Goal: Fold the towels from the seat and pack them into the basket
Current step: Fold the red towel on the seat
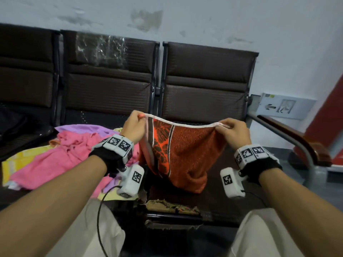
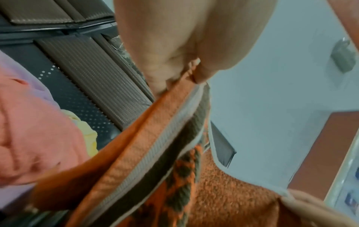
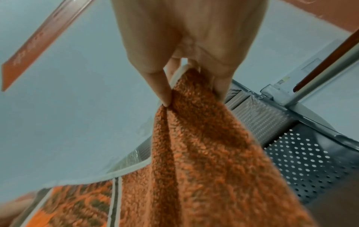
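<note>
An orange-brown towel (image 1: pixel 187 154) with a white hem and a dark patterned band hangs in front of the right-hand seat. My left hand (image 1: pixel 142 116) pinches its upper left corner and my right hand (image 1: pixel 225 126) pinches the upper right corner, so the top edge sags between them. Its lower part bunches on the seat. The left wrist view shows thumb and fingers (image 2: pixel 165 73) clamped on the hem of the towel (image 2: pixel 155 153). In the right wrist view, the fingers (image 3: pixel 161 92) pinch the terry cloth (image 3: pixel 204 145). A pile of pink, purple and yellow towels (image 1: pixel 61 154) lies on the middle seat. No basket shows.
A row of dark brown padded seats (image 1: pixel 204 78) stands against a pale wall. A metal armrest with a wooden top (image 1: pixel 300 140) closes the right end. The front edge of the right seat (image 1: pixel 172 206) is torn. My knees in light trousers (image 1: pixel 269 236) are below.
</note>
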### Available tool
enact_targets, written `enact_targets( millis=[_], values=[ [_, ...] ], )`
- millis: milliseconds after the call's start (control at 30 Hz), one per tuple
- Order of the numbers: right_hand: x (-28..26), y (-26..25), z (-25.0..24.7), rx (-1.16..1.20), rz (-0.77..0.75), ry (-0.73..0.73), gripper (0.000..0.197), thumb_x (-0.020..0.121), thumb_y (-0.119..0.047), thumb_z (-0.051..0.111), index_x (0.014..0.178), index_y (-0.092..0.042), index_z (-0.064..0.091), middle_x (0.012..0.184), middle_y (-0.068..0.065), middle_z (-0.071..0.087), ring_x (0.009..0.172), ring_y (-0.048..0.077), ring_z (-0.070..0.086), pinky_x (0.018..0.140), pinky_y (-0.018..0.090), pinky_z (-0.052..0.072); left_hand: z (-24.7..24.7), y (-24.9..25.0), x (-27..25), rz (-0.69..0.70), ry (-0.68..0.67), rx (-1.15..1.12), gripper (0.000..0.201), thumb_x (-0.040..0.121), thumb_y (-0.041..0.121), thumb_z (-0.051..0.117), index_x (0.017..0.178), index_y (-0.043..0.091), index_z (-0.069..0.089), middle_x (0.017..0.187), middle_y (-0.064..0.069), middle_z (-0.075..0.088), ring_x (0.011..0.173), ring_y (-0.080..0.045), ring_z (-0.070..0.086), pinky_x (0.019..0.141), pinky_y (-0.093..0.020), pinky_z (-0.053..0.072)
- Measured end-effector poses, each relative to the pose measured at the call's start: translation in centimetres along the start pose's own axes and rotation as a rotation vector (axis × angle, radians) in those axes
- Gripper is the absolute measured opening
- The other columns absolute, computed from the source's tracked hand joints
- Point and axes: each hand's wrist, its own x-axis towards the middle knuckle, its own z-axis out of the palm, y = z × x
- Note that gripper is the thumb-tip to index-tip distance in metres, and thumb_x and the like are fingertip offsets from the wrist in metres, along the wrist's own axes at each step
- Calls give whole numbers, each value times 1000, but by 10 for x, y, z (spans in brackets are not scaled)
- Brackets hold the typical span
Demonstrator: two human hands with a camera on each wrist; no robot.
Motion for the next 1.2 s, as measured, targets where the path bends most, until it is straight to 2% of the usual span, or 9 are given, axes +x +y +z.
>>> enact_targets(
  millis=[133,267,400,533,767,933,1033,1133,1200],
  values=[
    [3,-29,-24,164,33,57,9,78,-17,71,83,-24,69,86,4,71,86,17,64,86,37,52,-17,42,-2,-56,-83,-387,18,93,5,45,87,16,58,83,-7,60,82,-22,56,74,-34,46],
    [13,-44,-48,101,-38,134,9,79,-19,72,86,-24,69,84,2,69,86,15,64,87,32,51,-34,72,3,-33,-81,-544,25,92,0,45,79,14,61,75,-5,62,72,-18,59,76,-35,49],
    [32,-41,-65,-42,-66,218,9,81,-21,71,89,-17,73,88,6,72,89,19,65,84,22,43,-50,71,31,94,126,-181,16,90,7,53,101,1,63,100,-15,68,101,-32,62,92,-37,46],
    [43,-16,-50,-159,-8,203,12,82,-23,69,91,-15,73,93,11,73,95,27,64,86,25,42,-31,38,42,169,150,149,17,91,12,54,102,5,64,106,-18,68,104,-31,61,88,-33,42],
    [47,50,3,-131,181,95,13,82,-28,69,87,-17,73,94,13,72,100,31,62,86,29,44,31,-34,52,-1,42,89,15,91,17,55,101,10,64,108,-12,67,105,-28,60,94,-35,44],
    [34,96,33,-120,281,-27,5,81,-28,69,80,-23,69,94,9,71,100,27,61,82,24,40,64,-74,43,15,-3,51,14,91,11,55,101,6,62,103,-10,66,102,-25,60,85,-23,39],
    [34,107,48,-147,260,-112,5,81,-21,68,84,-25,68,91,2,68,99,21,59,86,23,40,79,-91,37,17,-35,27,14,90,7,53,100,11,62,100,-2,65,98,-21,60,87,-26,42],
    [35,96,56,91,223,-240,13,81,-14,69,76,-25,70,71,-3,66,70,14,61,66,23,49,88,-92,36,68,-96,-58,25,88,2,50,98,21,64,90,7,66,78,-8,59,74,-24,43],
    [29,81,60,271,172,-347,15,83,-15,70,72,-24,73,65,-7,68,59,4,59,53,14,45,90,-92,35,72,-138,-104,32,87,1,48,90,27,65,88,12,67,82,-6,61,76,-21,45]
  ],
)
